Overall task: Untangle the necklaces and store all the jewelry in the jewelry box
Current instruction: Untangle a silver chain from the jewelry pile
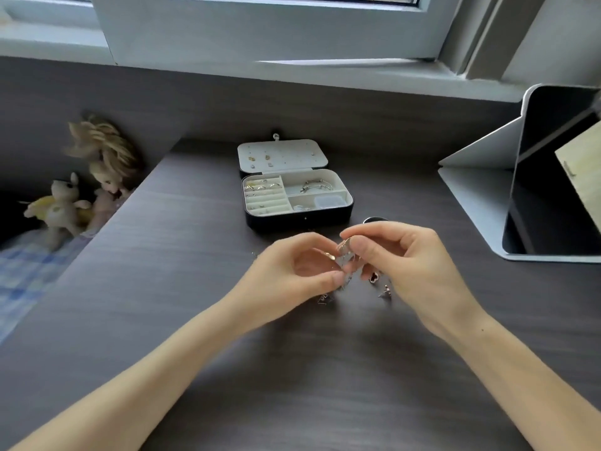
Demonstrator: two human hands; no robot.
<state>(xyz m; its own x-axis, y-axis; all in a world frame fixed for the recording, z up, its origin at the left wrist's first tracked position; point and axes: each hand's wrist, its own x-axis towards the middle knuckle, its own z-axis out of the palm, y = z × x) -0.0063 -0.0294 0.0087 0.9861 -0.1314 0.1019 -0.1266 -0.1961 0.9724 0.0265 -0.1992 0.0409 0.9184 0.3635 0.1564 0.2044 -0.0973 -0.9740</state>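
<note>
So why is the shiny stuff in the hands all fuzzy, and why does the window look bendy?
Head view: the tangled jewelry pinched between the left hand and right hand is smeared, small and glinting in daylight; head view again: the wide-angle lens bends the window frame near the edges; the jewelry box looks fairly sharp.

Dark wood-grain desk point(162, 288). Left: blond-haired doll point(109, 164), plush pony point(61, 206), blue checked cloth point(22, 271). Right: tablet in folding stand point(549, 190). Behind: window frame point(260, 34).
</note>
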